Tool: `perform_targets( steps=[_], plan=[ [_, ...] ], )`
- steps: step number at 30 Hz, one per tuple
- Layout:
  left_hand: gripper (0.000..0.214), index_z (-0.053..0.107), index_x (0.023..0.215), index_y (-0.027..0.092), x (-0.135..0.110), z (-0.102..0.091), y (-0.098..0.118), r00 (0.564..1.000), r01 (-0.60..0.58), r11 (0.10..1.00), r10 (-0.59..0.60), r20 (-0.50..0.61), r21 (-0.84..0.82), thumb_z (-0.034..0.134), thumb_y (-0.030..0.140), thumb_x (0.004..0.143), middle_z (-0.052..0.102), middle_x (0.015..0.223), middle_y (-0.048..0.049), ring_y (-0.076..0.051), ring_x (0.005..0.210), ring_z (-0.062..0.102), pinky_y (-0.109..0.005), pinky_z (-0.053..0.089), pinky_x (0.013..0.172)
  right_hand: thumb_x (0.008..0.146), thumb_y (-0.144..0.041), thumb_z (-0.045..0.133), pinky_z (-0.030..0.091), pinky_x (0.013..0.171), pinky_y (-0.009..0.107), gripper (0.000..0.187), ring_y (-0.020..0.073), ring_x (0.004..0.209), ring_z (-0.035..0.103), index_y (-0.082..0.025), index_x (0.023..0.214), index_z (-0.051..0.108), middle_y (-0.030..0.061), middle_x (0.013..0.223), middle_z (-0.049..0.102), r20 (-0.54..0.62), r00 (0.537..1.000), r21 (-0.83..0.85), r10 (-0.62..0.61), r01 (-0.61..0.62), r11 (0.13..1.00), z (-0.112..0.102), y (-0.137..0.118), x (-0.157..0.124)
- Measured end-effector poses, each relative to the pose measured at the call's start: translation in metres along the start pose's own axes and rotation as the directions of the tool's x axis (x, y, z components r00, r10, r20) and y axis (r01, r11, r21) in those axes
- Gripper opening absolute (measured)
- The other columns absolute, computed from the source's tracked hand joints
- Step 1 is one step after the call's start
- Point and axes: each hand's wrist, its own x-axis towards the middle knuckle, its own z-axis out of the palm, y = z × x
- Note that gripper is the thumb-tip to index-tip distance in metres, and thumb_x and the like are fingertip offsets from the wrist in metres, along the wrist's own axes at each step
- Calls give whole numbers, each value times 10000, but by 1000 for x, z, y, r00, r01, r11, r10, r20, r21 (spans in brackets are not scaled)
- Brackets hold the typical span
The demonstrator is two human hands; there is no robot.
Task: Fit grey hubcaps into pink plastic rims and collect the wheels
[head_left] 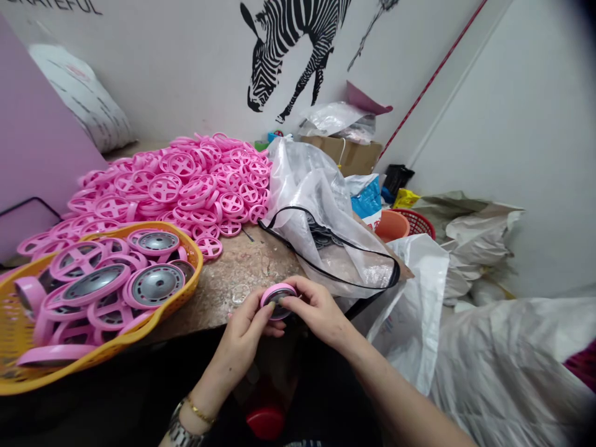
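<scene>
Both of my hands meet at the near edge of the table around one pink plastic wheel (pixel 278 297) with a grey centre. My left hand (pixel 242 335) grips its lower left rim with curled fingers. My right hand (pixel 316 310) presses thumb and fingers on its right side. A big heap of pink wheels (pixel 186 183) lies at the far left of the table. A yellow basket (pixel 28 338) at the near left holds several pink wheels fitted with grey caps (pixel 153 284).
A clear plastic bag (pixel 321 217) with dark parts inside lies just right of my hands. White sacks (pixel 488 347) fill the right side. An orange tub (pixel 391 225), a red basket (pixel 419 221) and a cardboard box (pixel 349 152) stand behind.
</scene>
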Motion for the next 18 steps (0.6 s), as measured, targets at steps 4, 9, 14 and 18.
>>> perform_targets(
  steps=[4,9,14,18],
  plan=[
    [299,664,1023,189,-2,5,0,993,-105,980,112,-37,168,531,441,933,646,874,-34,-188,711,682,-311,605,625,844,-245,618,426,699,258,93,146,749,555,-180,862,683,-12,769,612,-91,996,7,-27,28,1000,7,3,-7],
    [304,682,922,182,-1,10,2,968,-149,932,205,-144,330,503,427,935,604,699,-6,-153,536,605,-251,519,480,838,-257,614,427,701,261,83,143,726,547,-185,825,653,-17,737,601,-164,986,65,-24,35,997,17,10,-11],
    [350,633,1163,209,-1,7,11,998,-23,959,36,-43,282,603,401,872,676,925,-48,-192,634,676,-295,581,538,810,-311,642,427,667,250,131,134,696,530,-181,810,627,-24,719,584,-146,986,216,83,-50,975,16,14,-3],
    [459,604,1254,230,-7,8,16,994,-10,981,31,-108,195,674,314,808,696,909,-45,-196,608,666,-306,589,534,775,-297,674,442,677,245,139,135,722,547,-189,851,630,-26,767,606,-41,993,287,113,-96,953,14,6,1]
  ],
)
